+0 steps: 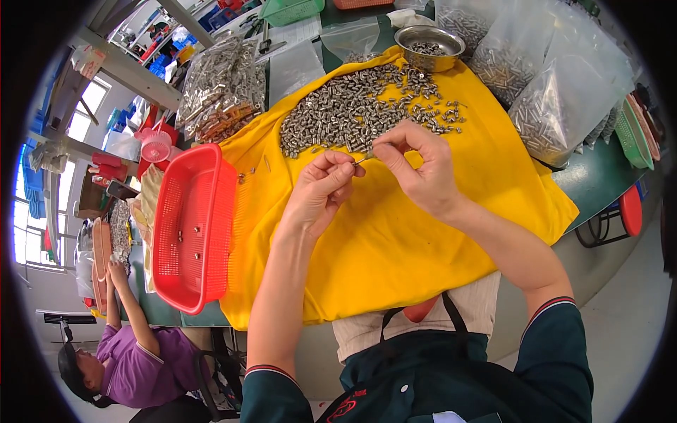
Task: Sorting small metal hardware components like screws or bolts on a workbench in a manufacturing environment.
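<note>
My left hand (323,187) is closed in a pinch on a thin metal pin (360,161) that sticks out to the right of its fingertips. My right hand (422,169) is pinched too, just right of the pin's end; whatever lies between its thumb and forefinger is too small to make out. Both hands are above a yellow cloth (395,243) spread over the table. Beyond them lies a wide heap of small silver metal cylinders (338,106), a few of them scattered at its right edge.
Left of the cloth stands a red plastic basket (211,233) with a few small parts in it. A metal bowl (429,48) holds more cylinders at the back. Bags of metal parts (553,106) stand at the right, others (222,84) back left. A co-worker (151,359) sits at the left.
</note>
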`<action>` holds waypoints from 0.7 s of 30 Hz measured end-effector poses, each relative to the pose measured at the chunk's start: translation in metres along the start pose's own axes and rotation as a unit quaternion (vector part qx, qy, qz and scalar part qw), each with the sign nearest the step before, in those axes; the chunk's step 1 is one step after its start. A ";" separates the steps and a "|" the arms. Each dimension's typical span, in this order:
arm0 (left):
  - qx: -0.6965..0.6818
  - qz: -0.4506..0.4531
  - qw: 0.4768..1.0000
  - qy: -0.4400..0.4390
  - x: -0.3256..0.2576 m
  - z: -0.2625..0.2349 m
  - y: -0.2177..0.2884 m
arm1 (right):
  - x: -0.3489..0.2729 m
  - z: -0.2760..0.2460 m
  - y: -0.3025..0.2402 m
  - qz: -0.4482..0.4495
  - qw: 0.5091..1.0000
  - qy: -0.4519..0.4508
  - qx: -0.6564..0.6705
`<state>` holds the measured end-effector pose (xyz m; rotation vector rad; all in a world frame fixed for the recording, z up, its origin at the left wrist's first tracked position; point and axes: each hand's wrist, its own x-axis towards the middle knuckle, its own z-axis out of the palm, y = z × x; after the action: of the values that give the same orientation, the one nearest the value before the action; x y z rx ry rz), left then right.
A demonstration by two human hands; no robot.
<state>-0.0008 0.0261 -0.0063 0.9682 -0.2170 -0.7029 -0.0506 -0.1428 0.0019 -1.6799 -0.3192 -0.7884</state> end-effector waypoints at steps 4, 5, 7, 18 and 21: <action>-0.005 0.010 1.000 0.008 0.001 -0.004 -0.003 | -0.004 0.002 0.001 0.020 1.000 -0.001 0.007; -0.005 0.012 1.000 0.012 0.002 -0.004 -0.004 | -0.004 0.002 0.001 0.020 1.000 0.000 0.007; -0.006 0.012 1.000 0.020 0.001 -0.003 -0.004 | -0.005 0.003 0.002 0.034 0.999 0.005 0.024; -0.053 0.036 0.988 0.143 0.002 -0.003 0.013 | 0.000 0.000 0.007 0.138 0.982 0.072 0.111; -0.090 0.059 0.972 0.208 0.004 -0.014 0.030 | -0.001 0.000 0.011 0.162 0.977 0.076 0.117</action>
<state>0.0223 0.0446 0.0096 0.8988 0.1541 -0.3898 -0.0449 -0.1459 -0.0072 -1.3950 -0.0250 -0.6045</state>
